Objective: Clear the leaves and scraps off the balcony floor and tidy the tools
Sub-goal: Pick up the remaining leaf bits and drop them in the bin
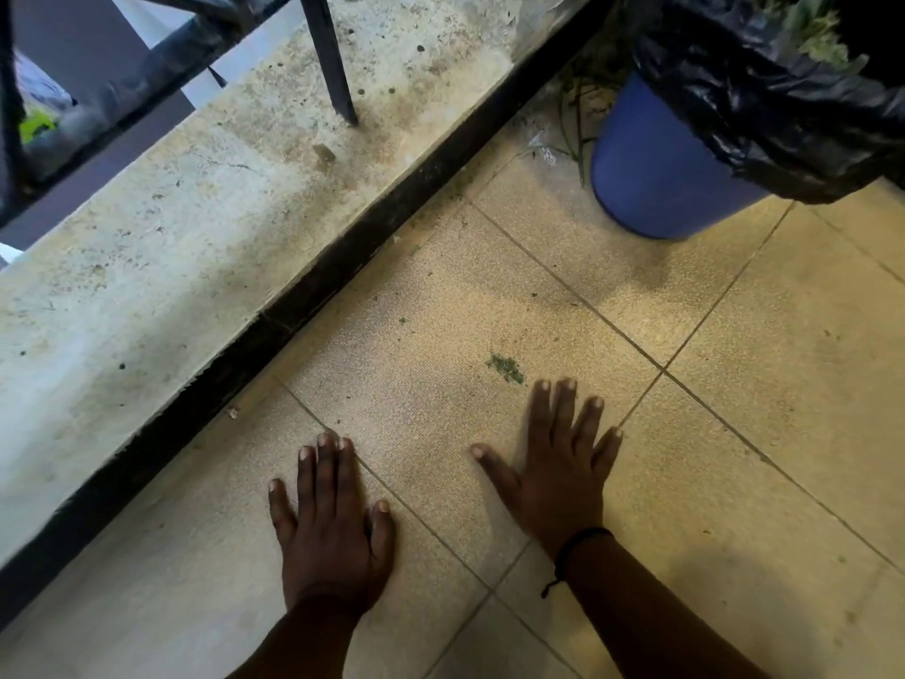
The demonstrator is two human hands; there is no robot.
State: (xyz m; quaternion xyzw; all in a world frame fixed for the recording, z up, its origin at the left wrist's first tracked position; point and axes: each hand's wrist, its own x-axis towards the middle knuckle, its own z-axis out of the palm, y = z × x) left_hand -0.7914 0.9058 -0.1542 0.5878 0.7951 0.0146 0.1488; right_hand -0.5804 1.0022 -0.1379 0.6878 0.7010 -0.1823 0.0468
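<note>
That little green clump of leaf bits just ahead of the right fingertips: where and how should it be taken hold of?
The green clump is flat, crumbly and loose, so there is no part to grip as such. Probably best come from the near side with the right hand, whose fingers lie just short of it, sweeping the bits together on the tile floor, then pinching the pile from above.

Small green scrap (505, 368) on floor tile (734, 433)

Beige floor tiles (764, 365) with dark grout meet a black strip (313, 306) under a stained concrete ledge (161, 227); a dark railing (329, 56) stands on it, daylight beyond
</note>
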